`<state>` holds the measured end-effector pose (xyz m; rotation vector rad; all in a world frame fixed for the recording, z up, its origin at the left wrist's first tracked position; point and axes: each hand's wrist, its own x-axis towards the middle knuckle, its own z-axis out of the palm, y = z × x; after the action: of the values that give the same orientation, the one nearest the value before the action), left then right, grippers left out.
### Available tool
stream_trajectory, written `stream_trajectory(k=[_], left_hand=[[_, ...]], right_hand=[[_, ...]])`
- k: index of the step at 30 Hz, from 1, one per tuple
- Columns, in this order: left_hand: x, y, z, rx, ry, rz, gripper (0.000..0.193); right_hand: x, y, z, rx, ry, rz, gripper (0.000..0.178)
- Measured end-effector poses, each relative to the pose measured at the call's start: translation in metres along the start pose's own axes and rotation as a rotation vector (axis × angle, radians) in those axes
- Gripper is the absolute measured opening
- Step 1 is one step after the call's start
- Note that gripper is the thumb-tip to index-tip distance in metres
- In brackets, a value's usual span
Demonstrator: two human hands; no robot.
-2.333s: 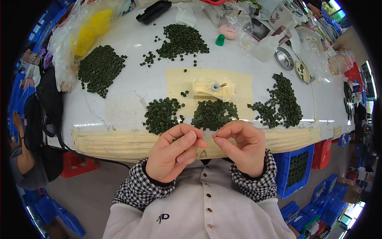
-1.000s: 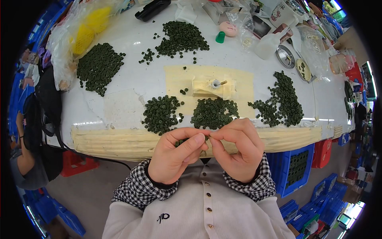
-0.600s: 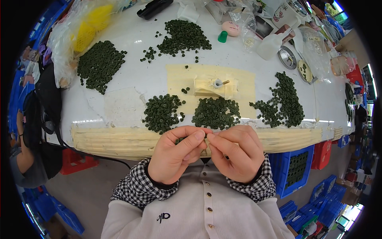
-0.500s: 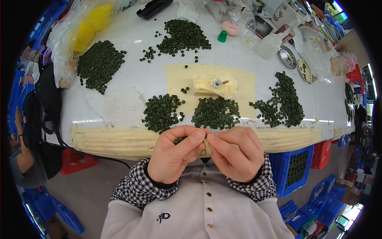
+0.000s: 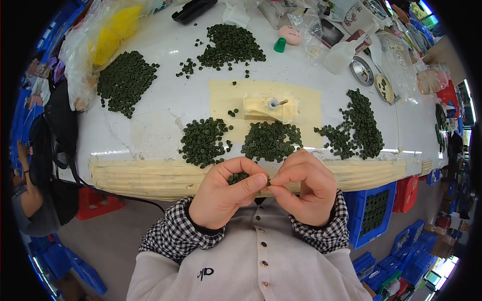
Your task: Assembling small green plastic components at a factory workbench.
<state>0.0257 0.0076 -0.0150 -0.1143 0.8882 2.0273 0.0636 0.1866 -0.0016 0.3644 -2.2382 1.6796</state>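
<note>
My left hand (image 5: 228, 190) is curled around several small dark green round parts (image 5: 237, 177), which show between its thumb and fingers. Its thumb and forefinger tips meet those of my right hand (image 5: 307, 186), pinched together at one tiny dark green part (image 5: 268, 181). Just beyond my hands lie a pile of dark green ring-shaped parts (image 5: 271, 141) and, to its left, another pile of small green parts (image 5: 203, 142). Behind them a block wrapped in cream tape (image 5: 258, 109) holds a short upright tube with a thin metal pin (image 5: 282, 103).
More green piles lie at the far left (image 5: 125, 83), at the back (image 5: 233, 47) and at the right (image 5: 365, 125). Cream padding (image 5: 140, 175) runs along the table's front edge. A blue crate (image 5: 371, 215) stands below at the right. Bottles, bags and a round tin (image 5: 361, 71) crowd the back right.
My right hand has lifted slightly and tilted, its fingers now more bent. The left hand has shifted a little right, uncovering more of the green parts inside it.
</note>
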Motion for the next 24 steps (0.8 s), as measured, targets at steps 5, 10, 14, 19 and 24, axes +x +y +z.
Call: stream_trajectory(k=[5, 10, 14, 19, 24], left_hand=[[-0.002, 0.003, 0.001, 0.01, -0.043, -0.028, 0.013], [-0.002, 0.006, 0.001, 0.04, -0.063, -0.017, 0.012], [-0.003, 0.005, -0.001, 0.148, -0.005, 0.038, 0.012], [-0.005, 0.012, 0.006, 0.368, 0.03, 0.13, 0.015], [-0.006, 0.016, 0.008, 0.59, 0.012, 0.222, 0.015]], right_hand=[[0.001, -0.003, -0.002, -0.066, -0.01, -0.057, 0.02], [0.002, -0.003, -0.003, -0.082, -0.017, -0.085, 0.021], [0.003, -0.003, -0.001, -0.181, -0.002, -0.143, 0.021], [0.002, 0.002, 0.0, -0.297, 0.009, -0.243, 0.021], [0.001, 0.001, 0.0, -0.32, 0.003, -0.265, 0.021]])
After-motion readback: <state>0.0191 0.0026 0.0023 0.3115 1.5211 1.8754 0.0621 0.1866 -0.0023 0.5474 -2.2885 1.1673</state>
